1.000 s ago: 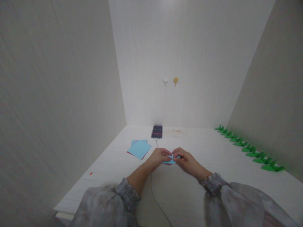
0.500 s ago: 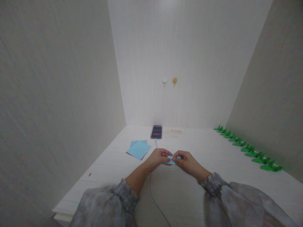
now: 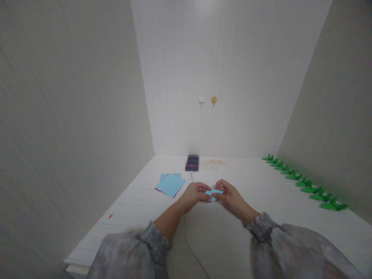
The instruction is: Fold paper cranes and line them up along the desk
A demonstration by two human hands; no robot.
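Between my hands is a small folded piece of light blue paper [image 3: 214, 192], held above the white table. My left hand [image 3: 195, 195] pinches its left side with the thumb in front and the fingers behind. On the other side, my right hand [image 3: 229, 196] grips the paper with the thumb on its near face and the fingers curled behind. Left of my hands lie loose square sheets of blue paper [image 3: 171, 185], overlapping, with a red edge showing beneath the top one.
A row of green folded-paper shapes [image 3: 305, 182] runs along the table's right side. At the back lies a blurred dark phone-like device [image 3: 192, 162] with a white cable [image 3: 188, 242] running toward me. A small orange scrap [image 3: 110, 216] is at left. Two hooks [image 3: 214, 100] hang on the back wall.
My right fingers have lifted and opened out somewhat behind the paper, so more of its blue face shows. My left hand stays nearly in place.
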